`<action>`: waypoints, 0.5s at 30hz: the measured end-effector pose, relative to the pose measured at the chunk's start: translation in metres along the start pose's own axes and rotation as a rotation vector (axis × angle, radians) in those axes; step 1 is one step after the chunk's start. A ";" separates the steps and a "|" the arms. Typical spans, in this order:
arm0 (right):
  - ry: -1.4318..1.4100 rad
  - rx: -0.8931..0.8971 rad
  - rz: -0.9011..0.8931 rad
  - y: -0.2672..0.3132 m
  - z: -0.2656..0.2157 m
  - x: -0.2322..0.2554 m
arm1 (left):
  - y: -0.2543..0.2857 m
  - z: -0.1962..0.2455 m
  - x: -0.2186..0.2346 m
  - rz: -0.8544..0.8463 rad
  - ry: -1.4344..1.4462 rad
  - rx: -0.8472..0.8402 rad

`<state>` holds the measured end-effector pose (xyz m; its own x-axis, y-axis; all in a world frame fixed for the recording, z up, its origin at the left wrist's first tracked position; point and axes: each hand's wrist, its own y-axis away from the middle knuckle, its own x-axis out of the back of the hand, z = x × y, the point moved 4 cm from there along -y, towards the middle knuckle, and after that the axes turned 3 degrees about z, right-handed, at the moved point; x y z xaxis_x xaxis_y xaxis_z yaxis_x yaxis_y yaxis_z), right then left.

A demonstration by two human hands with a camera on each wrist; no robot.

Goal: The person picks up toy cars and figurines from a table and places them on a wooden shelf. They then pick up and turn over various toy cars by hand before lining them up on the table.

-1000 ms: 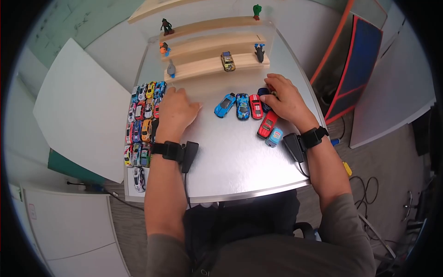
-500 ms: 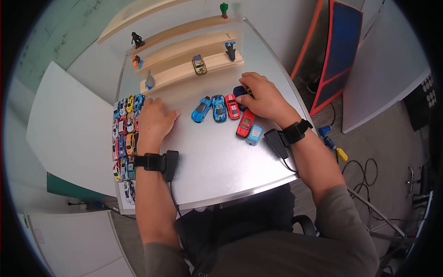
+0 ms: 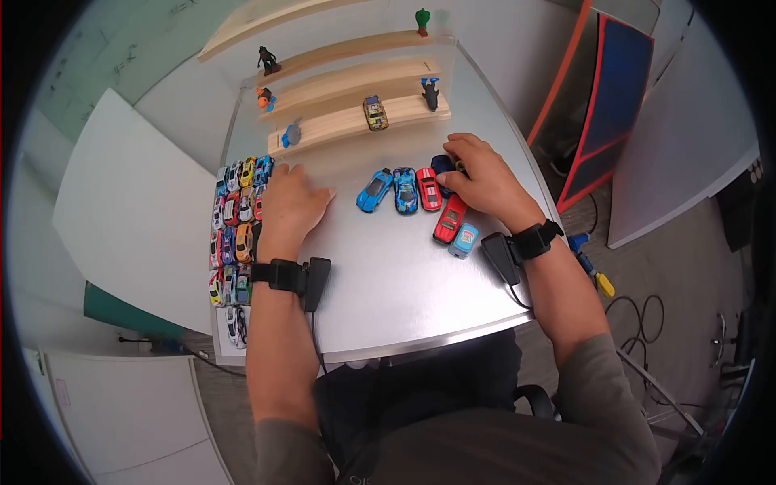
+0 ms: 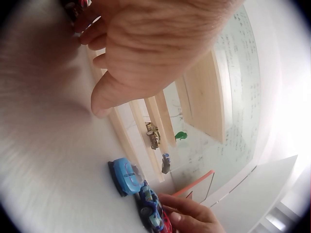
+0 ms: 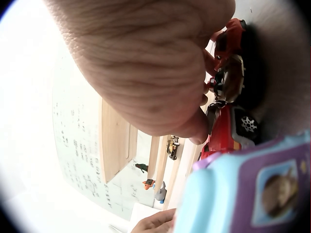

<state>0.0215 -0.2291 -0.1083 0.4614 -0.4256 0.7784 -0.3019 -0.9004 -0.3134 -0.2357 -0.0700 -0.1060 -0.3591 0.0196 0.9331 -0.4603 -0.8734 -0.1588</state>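
In the head view, the left hand (image 3: pixel 293 206) lies palm down, fingers loosely bent, beside the rows of toy cars (image 3: pixel 244 208), covering part of their right edge. The right hand (image 3: pixel 491 184) rests with bent, relaxed fingers over the loose cars, partly hiding a dark blue car (image 3: pixel 442 166). Left of it stand a striped red car (image 3: pixel 429 191), a patterned blue car (image 3: pixel 406 192) and a plain blue car (image 3: pixel 374 191). Below are a red car (image 3: pixel 449 221) and a light blue one (image 3: pixel 464 241). The right wrist view shows a brownish car (image 5: pixel 232 82) by the fingers.
Wooden shelves (image 3: pixel 315 129) stand at the back, carrying a yellow patterned car (image 3: pixel 375 114), a grey figure (image 3: pixel 293 132), a black one (image 3: pixel 430 95) and other small figures. The metal table's front edge (image 3: pixel 420 339) is near the person. Cables run from both wrist cameras.
The head view has swung to one side and partly back. Both hands keep nearly the same places on the table, and the loose cars have not visibly moved.
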 end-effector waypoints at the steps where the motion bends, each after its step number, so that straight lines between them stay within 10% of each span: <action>1: 0.007 0.000 0.001 0.000 0.001 -0.001 | -0.001 -0.002 -0.003 0.029 -0.014 -0.012; 15: 0.034 0.043 0.034 0.000 0.005 -0.002 | -0.003 -0.005 -0.008 0.148 -0.028 -0.116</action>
<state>0.0244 -0.2284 -0.1123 0.4225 -0.4533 0.7848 -0.2803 -0.8888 -0.3625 -0.2355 -0.0648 -0.1145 -0.4078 -0.1197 0.9052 -0.4956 -0.8036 -0.3295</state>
